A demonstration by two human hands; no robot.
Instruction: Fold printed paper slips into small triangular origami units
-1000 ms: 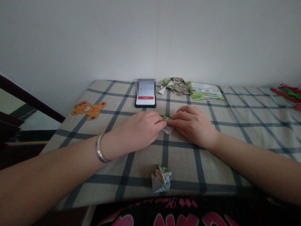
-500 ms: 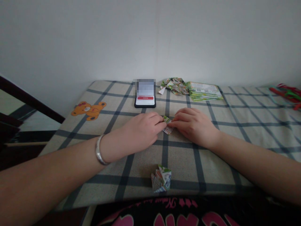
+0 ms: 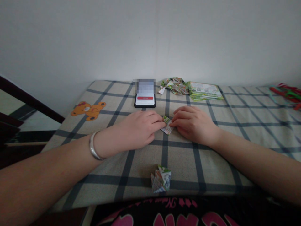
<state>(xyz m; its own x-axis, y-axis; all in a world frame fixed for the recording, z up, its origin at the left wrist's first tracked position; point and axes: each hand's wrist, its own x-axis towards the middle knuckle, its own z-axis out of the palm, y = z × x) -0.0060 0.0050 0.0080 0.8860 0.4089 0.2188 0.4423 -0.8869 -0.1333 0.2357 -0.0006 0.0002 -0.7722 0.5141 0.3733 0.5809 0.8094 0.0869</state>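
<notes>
A small folded piece of printed paper (image 3: pixel 167 129), green and white, lies on the checked tablecloth between my hands. My left hand (image 3: pixel 143 128), with a silver bangle (image 3: pixel 94 146) on its wrist, presses its closed fingertips on the paper's left edge. From the other side, my right hand (image 3: pixel 192 124) has its thumb and fingers pinched at the paper's right edge. Nearer to me stands a folded paper piece (image 3: pixel 161 179) with pointed corners, in the same kind of print.
A phone (image 3: pixel 145 99) with a lit screen lies near the wall. Beside it are a heap of folded paper pieces (image 3: pixel 176 86) and a stack of printed sheets (image 3: pixel 205 91). An orange bear figure (image 3: pixel 88 110) is at left; red and green items (image 3: pixel 288 94) lie far right.
My left hand has shifted slightly left and my right wrist a little upward. The fingertips of both hands have drawn slightly apart along the paper, which stays in nearly the same place.
</notes>
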